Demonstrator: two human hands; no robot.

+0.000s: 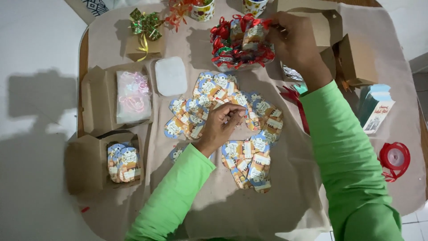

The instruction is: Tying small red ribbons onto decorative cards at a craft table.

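Observation:
Many small printed paper tags (223,120) in blue, orange and white lie spread over the brown paper covering the table (249,214). My left hand (223,125) rests on the middle of this spread, fingers curled and pinching at a tag. My right hand (292,38) reaches to the far side and holds a tag with a red ribbon (256,27) over a clear bowl (240,51) heaped with ribboned tags. Both arms wear bright green sleeves.
A cardboard box (89,163) at the left holds stacked tags; behind it lies a clear bag of ribbons (132,96) and a white pad (170,76). A red ribbon spool (395,158) sits at the right, open cardboard boxes (352,60) behind it. Bows (145,24) and cups (203,10) stand at the far edge.

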